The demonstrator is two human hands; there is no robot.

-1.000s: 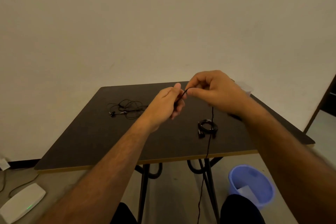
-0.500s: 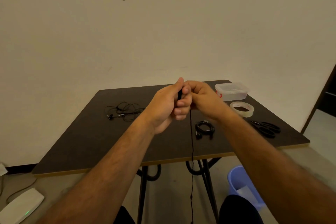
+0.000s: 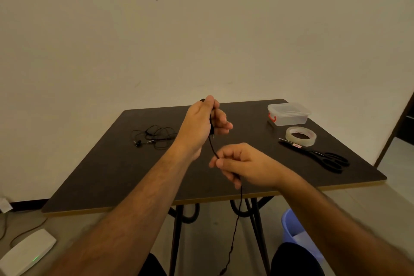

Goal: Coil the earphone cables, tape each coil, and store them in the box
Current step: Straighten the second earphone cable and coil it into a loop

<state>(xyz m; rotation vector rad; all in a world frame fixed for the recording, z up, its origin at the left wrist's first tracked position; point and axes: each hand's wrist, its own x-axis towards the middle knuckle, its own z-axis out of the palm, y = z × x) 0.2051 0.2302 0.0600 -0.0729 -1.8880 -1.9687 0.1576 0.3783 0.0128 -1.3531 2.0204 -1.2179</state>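
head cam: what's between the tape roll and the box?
Nothing: bare table separates the tape roll from the box, in the head view.

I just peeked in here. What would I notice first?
Two hands in the middle: the left hand grips one end of a black earphone cable, and the right hand pinches it lower down while the rest dangles past the table edge. On the right sit a clear box, a tape roll and scissors.

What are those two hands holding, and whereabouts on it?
One black earphone cable. The left hand grips its upper end, partly hidden in the fist; the right hand pinches it lower down, and the rest hangs below the table edge.
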